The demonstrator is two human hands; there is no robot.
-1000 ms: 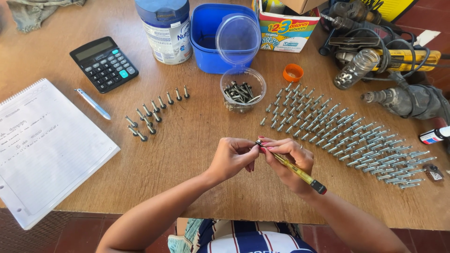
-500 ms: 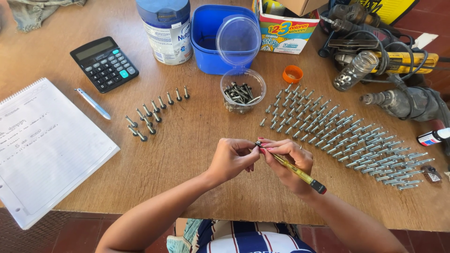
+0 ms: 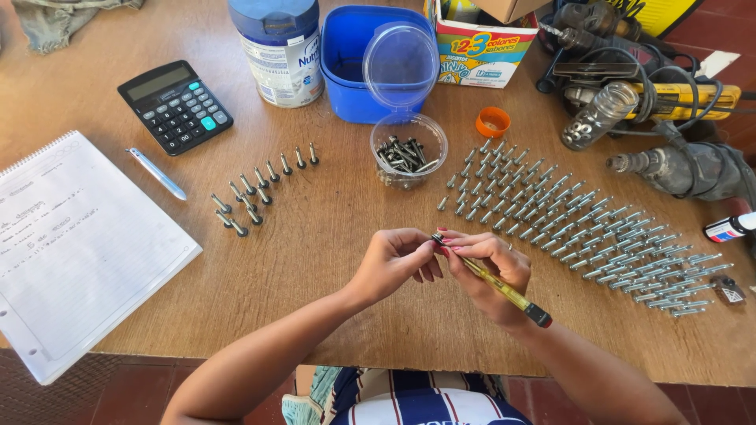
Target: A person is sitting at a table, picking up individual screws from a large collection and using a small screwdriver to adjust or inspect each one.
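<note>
fingers: both sets pinched shut around a small screw, held just above the table
left hand: meets the right at the fingertips
right hand: yellow screwdriver is gripped too
nearby: rows of screws are laid out on the right

Bare forearms; painted nails; ring on right hand; blue-white striped garment.

Both hands meet above the wooden table. The right hand grips a yellow-handled screwdriver, its tip pointing toward the left hand, whose fingers pinch a small dark screw against that tip. Just beyond the fingers stands a clear tub of dark screws. Beyond them and to their right lie rows of silver bolts; to their left a short row of dark-headed screws, a pen, a calculator and a spiral notebook.
</note>
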